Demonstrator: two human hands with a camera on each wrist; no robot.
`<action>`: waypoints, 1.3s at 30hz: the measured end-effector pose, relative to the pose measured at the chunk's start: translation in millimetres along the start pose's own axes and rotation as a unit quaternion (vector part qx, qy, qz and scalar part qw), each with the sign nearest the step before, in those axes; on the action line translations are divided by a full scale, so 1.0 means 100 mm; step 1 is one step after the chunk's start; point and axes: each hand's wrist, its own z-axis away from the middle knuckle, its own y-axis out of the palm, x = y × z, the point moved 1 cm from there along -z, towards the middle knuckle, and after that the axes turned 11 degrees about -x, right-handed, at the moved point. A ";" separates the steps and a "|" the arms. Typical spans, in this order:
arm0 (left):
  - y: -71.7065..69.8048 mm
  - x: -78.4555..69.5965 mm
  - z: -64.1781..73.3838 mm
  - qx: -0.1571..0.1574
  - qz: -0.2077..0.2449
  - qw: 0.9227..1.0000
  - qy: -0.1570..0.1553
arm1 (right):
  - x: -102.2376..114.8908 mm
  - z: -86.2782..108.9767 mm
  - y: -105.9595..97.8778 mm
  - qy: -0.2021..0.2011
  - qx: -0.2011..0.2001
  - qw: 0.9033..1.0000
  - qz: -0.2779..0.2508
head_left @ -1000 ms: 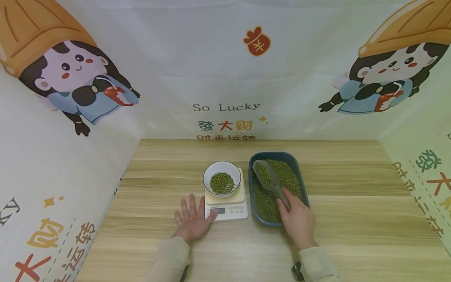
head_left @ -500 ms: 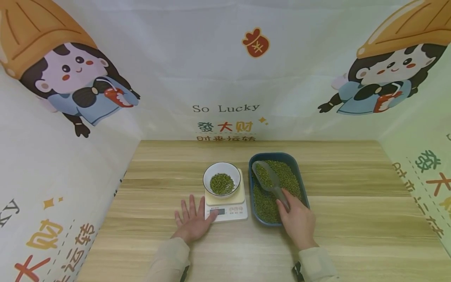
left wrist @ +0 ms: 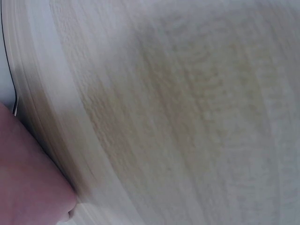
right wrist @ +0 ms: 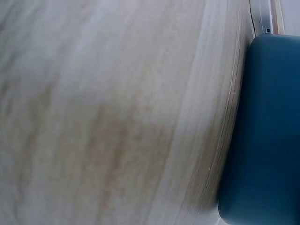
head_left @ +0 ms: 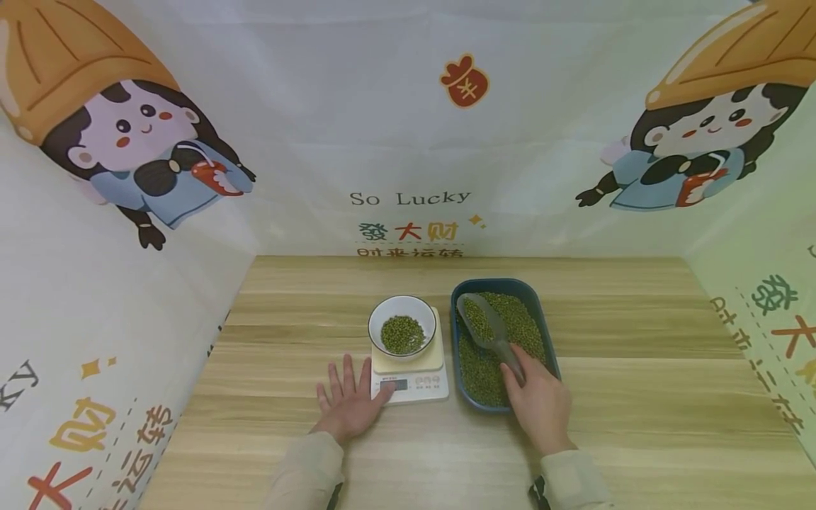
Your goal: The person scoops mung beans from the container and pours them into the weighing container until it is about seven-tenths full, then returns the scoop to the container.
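The grey scoop (head_left: 496, 341), loaded with green beans (head_left: 477, 317), is held within the blue tray (head_left: 487, 409), its mouth at the far left corner and its handle slanted toward the near right. Whether its underside is touched by the beans below cannot be told. The handle is gripped by the right hand (head_left: 542, 405), the fingers closed round it. Over the last 1 s, no shift of scoop, hand or load is seen; only the whole scene is set slightly lower in the head view, by which a small tilt of the head is suggested. The moment is therefore judged to be a pause, with 1 scoopful held and nothing being poured.

Just left of the tray, a white scale (head_left: 416, 364) is placed, and on its platform 1 white bowl (head_left: 400, 306) is borne. The mound of beans in the bowl (head_left: 401, 334) is likewise unchanged. The left hand (head_left: 350, 409) is laid at the scale's near left corner, its fingers spread wide and nothing gripped; the display (head_left: 394, 385) is partly overlapped by the thumb, and its digits cannot be read. All is supported by the wooden table (head_left: 637, 354), backed by a printed cloth (head_left: 287, 142).
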 end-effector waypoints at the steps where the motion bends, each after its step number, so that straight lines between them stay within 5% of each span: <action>1: 0.00 0.00 0.00 0.000 0.000 1.000 0.000 | 0.00 0.00 0.00 -0.001 -0.001 1.000 -0.001; 39: 0.01 0.00 -0.02 -0.002 -0.004 1.000 0.000 | -0.01 0.00 0.01 -0.005 -0.014 1.000 0.000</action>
